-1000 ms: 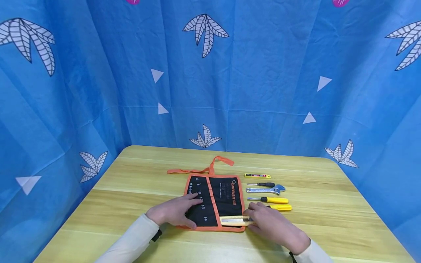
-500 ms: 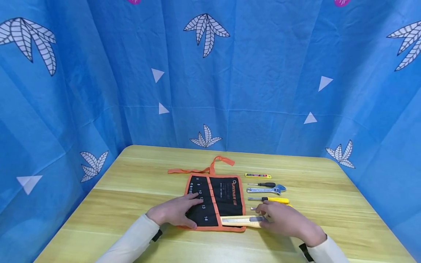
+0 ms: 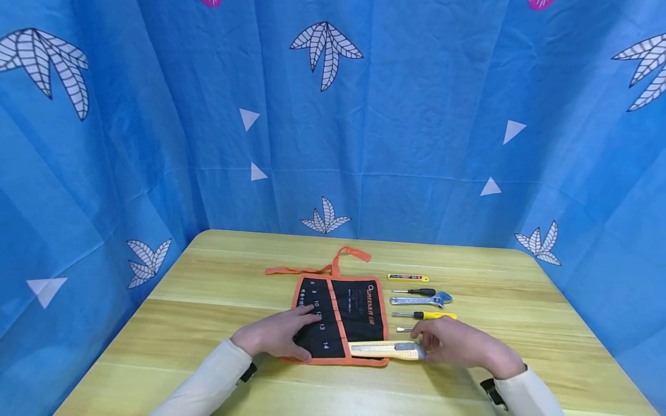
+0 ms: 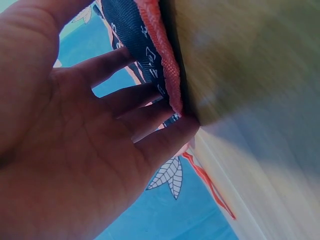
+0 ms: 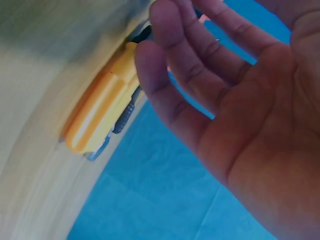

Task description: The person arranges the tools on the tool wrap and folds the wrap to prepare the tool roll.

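Observation:
A black tool pouch (image 3: 359, 312) with orange trim lies flat on the table. My left hand (image 3: 283, 334) rests on its numbered left half, fingers spread; the left wrist view shows the fingertips along the pouch's orange edge (image 4: 167, 62). A pale yellow utility knife (image 3: 385, 349) lies across the pouch's lower right, its left end at the orange middle strip. Whether part of it is inside a pocket, I cannot tell. My right hand (image 3: 458, 344) is at the knife's right end, fingers loosely bent. In the right wrist view nothing shows in its fingers.
Right of the pouch lie a yellow-labelled strip (image 3: 408, 278), a black-handled screwdriver (image 3: 420, 292), an adjustable wrench (image 3: 420, 300) and a yellow screwdriver (image 3: 437, 316). Another yellow-handled one (image 5: 97, 110) is mostly hidden by my right hand in the head view. Orange ties (image 3: 312, 270) trail behind the pouch.
My right hand has slid rightward along the utility knife to its end, uncovering more of the knife. The left hand and pouch have stayed in place.

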### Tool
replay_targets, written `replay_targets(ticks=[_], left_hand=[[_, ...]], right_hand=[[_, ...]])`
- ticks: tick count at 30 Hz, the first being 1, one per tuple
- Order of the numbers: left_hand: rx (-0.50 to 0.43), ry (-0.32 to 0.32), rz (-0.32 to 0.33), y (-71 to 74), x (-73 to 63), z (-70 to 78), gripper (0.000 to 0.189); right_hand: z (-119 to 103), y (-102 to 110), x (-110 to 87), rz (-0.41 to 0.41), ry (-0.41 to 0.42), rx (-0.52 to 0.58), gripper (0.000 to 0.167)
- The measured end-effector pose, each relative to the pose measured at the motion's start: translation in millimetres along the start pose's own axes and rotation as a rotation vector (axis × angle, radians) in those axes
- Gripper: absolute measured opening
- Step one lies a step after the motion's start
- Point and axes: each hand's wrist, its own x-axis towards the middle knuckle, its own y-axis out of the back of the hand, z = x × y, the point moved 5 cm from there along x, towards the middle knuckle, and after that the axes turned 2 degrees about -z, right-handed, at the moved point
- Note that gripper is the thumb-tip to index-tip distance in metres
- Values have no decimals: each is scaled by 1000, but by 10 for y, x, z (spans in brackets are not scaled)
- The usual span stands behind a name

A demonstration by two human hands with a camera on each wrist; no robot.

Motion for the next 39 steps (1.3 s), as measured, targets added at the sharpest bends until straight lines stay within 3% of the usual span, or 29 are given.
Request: replay_targets(ticks=[13,39], left_hand=[[3,-10,-2,18,1,4,80],[-19,12,-4,15,-15,10,79]], right_hand=[[-6,-60,42,-22,26,27,36],[-95,-143,126,5,54,-49,37]])
